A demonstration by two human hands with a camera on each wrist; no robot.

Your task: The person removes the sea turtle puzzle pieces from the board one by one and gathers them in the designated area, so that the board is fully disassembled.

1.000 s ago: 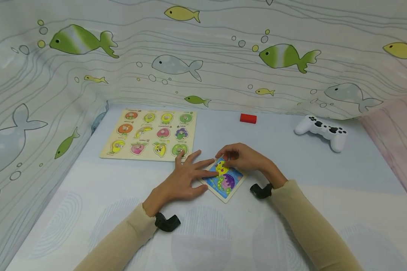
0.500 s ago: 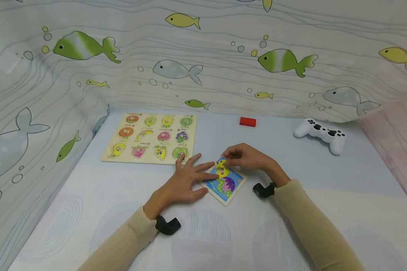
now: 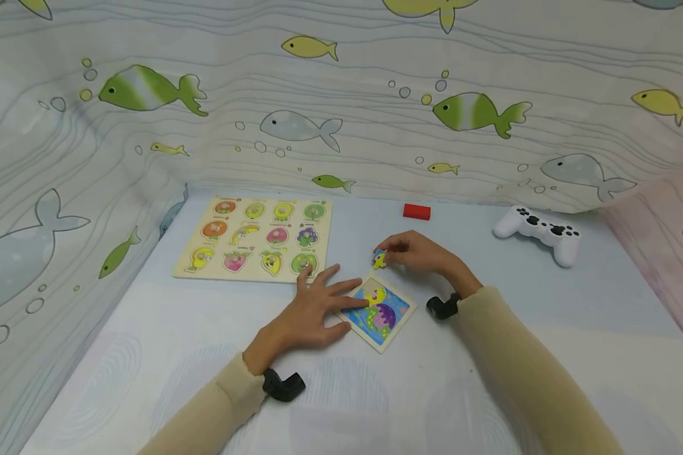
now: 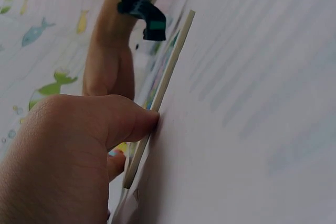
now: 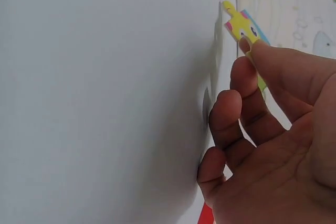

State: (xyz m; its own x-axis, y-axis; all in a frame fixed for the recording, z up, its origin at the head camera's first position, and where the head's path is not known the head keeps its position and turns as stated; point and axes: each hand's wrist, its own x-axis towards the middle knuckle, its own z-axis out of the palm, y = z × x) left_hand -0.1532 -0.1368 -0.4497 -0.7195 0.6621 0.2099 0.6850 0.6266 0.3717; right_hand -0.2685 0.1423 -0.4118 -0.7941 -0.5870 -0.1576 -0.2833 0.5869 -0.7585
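**Just beyond the small puzzle [image 3: 397, 328]: control of the held puzzle piece [image 3: 379, 259]**

Past the far corner of the small puzzle, your right hand [image 3: 418, 253] holds the puzzle piece apart from the board. Thumb [image 5: 278, 61] and index finger meet on it in a pinch; the other fingers bend loosely and carry nothing. The piece's yellow, eyed face and blue edge project beyond the thumb. Apply light, even pressure: the piece looks thin, and a hard squeeze may twist it out of the fingertips. Leave its outline uncovered so that you can read its orientation.

At the left side of the small puzzle, your left hand [image 3: 313, 309] lies with fingers spread and nearly straight, gripping nothing. Its thumb touches the board's edge; the index finger extends over the picture. Use both as a brace. Press down rather than sideways, as a board this light probably slides. Leave the bare patch [image 3: 370, 285] at the far corner in sight.

The little finger overlaps the near right corner of the fruit board [image 3: 219, 268]; whether it touches, you cannot tell. Raise it slightly to avoid dragging that board.
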